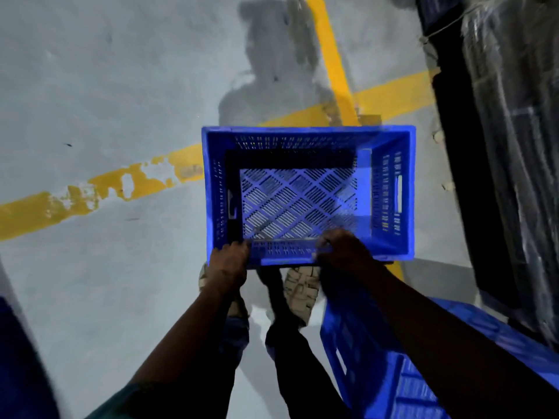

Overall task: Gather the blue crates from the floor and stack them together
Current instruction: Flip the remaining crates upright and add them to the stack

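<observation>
A blue perforated crate (390,189) is in front of me at the middle of the view, open side up and empty. Both my hands hold its near rim: my left hand (228,263) grips the near left corner, and my right hand (343,249) curls over the rim near its middle. Whether the crate touches the floor I cannot tell. A second blue crate (372,358) stands at the lower right, partly hidden under my right forearm.
The grey concrete floor (106,86) carries worn yellow lines (90,195) that cross near the crate. Dark plastic-wrapped goods (508,146) stand along the right edge. Another blue object (18,358) shows at the lower left edge. My shoes (299,288) are just behind the crate.
</observation>
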A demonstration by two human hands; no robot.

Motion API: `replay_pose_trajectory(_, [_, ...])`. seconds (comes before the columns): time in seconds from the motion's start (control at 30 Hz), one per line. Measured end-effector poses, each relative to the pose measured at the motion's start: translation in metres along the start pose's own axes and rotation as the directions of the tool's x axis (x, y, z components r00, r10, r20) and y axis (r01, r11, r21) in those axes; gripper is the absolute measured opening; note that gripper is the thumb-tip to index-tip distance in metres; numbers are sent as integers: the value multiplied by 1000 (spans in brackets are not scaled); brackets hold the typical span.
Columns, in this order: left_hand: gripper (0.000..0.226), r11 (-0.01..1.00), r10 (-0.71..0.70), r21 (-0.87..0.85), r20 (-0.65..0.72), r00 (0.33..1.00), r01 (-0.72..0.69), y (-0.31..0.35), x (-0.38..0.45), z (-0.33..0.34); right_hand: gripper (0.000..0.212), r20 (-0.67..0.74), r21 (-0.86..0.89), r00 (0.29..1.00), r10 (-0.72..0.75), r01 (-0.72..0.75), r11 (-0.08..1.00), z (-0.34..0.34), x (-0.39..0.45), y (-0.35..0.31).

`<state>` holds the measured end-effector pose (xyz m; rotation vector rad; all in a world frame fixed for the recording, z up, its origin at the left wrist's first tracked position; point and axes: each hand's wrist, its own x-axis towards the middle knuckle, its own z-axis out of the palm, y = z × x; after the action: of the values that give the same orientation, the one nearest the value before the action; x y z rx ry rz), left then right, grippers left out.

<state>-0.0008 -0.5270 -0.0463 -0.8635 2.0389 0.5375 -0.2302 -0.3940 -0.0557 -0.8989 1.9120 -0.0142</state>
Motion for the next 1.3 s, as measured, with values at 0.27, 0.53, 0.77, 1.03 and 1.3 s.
replay_pose_trajectory(0.27, [47, 983, -45, -182, -177, 983, 12, -7, 27, -48, 46, -331, 261, 927, 178, -92, 961, -48, 25, 9])
replay_pose_trajectory(0.53, [73, 740, -552, -640, -404, 730, 206, -17, 64, -67, 67, -516, 424, 678, 524, -329, 844, -72, 46, 43])
replay_pose_trajectory(0.77, [91, 407, -706, -849, -58, 706, 337, -6, 84, -44, 80, -651, 454, 441, 618, -426, 782, -46, 56, 39])
replay_pose_trajectory(1.03, [82, 246, -730, -906, 59, 680, 343, -22, 85, -54, 96, -437, 621, 505, 744, -429, 656, -58, 50, 58])
replay_pose_trajectory(1.3, [95, 21, -838, -932, 180, 514, 361, -40, 25, -44, 75, -308, 695, 582, 752, -402, 596, -61, 27, 33])
